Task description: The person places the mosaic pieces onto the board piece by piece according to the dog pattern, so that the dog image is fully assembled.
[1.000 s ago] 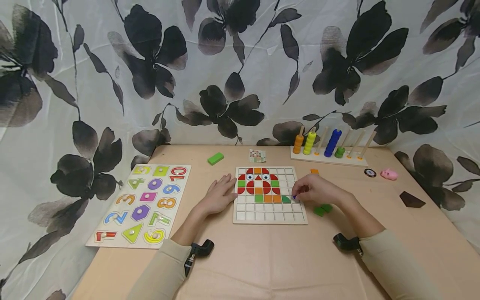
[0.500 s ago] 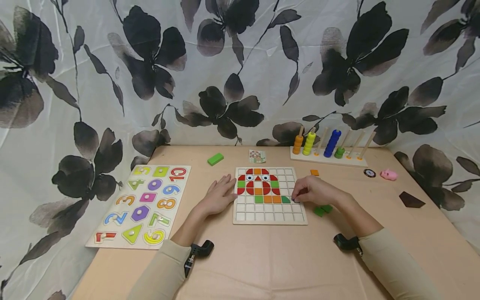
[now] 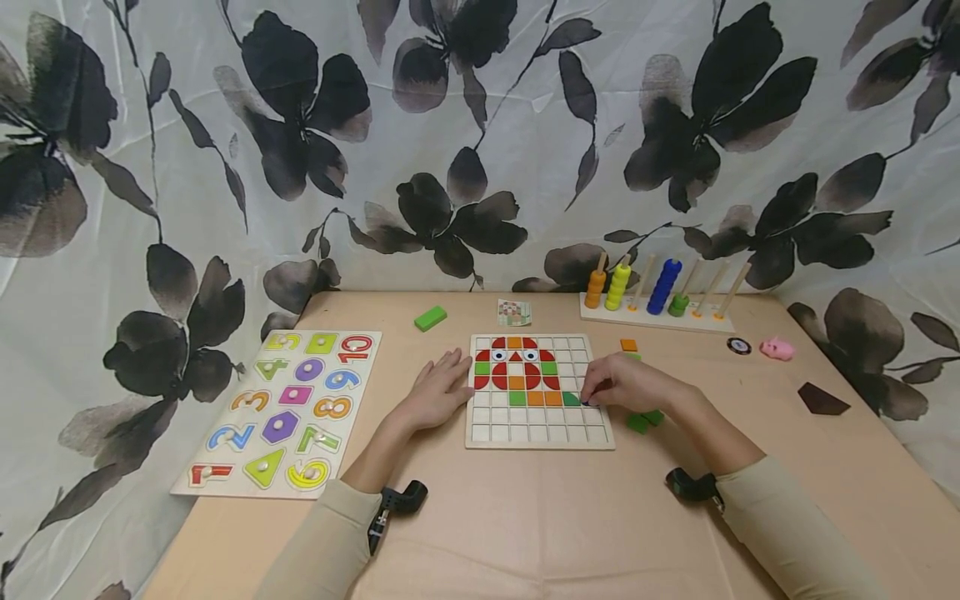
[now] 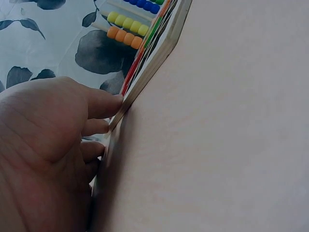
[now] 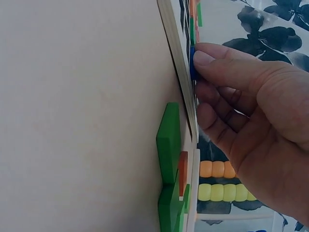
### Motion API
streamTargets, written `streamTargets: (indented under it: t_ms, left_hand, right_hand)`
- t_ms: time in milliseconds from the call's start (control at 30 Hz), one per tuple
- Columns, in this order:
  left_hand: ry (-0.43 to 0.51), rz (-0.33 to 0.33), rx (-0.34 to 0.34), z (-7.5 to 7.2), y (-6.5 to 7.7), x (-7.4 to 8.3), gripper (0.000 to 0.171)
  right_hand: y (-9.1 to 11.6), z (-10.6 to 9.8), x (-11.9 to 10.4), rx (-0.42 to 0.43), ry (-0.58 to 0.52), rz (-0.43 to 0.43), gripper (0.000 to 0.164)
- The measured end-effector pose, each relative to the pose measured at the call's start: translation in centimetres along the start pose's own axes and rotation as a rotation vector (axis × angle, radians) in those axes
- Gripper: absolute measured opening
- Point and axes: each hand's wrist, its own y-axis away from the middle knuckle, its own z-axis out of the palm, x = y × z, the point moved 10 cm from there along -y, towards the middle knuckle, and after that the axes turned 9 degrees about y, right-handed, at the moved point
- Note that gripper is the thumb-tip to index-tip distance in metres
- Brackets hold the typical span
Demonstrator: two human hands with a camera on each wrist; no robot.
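A white grid board (image 3: pixel 540 435) lies mid-table, with red, orange, green and white-eyed tiles forming a face-like pattern. My left hand (image 3: pixel 437 390) lies flat beside it, fingers extended, fingertips touching the left edge. At the right side, my right hand (image 3: pixel 633 386) pinches a small blue tile (image 5: pixel 192 65) between thumb and fingers. The blue tile is against the board, just right of a green curved tile (image 3: pixel 571 399); the fingers mostly cover it in the head view. Green tiles (image 3: pixel 637 423) lie under and beside the right hand, with an orange tile (image 3: pixel 628 345) beyond it.
A number-and-shape puzzle (image 3: pixel 258 437) is at left. Behind the board are a green block (image 3: pixel 431 318), a pattern card (image 3: pixel 514 312) and a bead-peg rack (image 3: pixel 611 317). Toward the right lie a round disc (image 3: pixel 739 345), a pink pig (image 3: pixel 777 348) and a dark brown piece (image 3: pixel 823 399).
My right hand has shifted slightly left and down with the blue tile, over the cell by the green curved tile. The orange tile behind it is now fully uncovered. My left hand stays still.
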Motion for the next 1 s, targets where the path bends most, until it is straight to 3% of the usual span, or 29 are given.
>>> streamTargets:
  t_ms: [300, 533, 633, 800, 1000]
  left_hand:
    - [-0.006, -0.006, -0.005, 0.1, 0.0, -0.4, 0.060]
    - [-0.023, -0.004, -0.008, 0.1, -0.1, -0.4, 0.060]
    - [-0.023, -0.005, -0.010, 0.1, -0.2, -0.3, 0.060]
    - [-0.015, -0.003, -0.009, 0.1, -0.2, -0.3, 0.059]
    - [-0.009, 0.000, -0.008, 0.1, -0.2, -0.3, 0.059]
  right_hand:
    - [0.4, -0.5, 0.2, 0.041, -0.021, -0.013, 0.016]
    - [2.2, -4.6, 1.9, 0.256, -0.009, 0.069, 0.017]
    - [3.6, -6.1, 3.1, 0.305, 0.011, 0.133, 0.021]
    - [5.3, -6.7, 5.6, 0.282, 0.011, 0.218, 0.027]
    - [6.6, -5.1, 8.5, 0.144, -0.050, 0.227, 0.025]
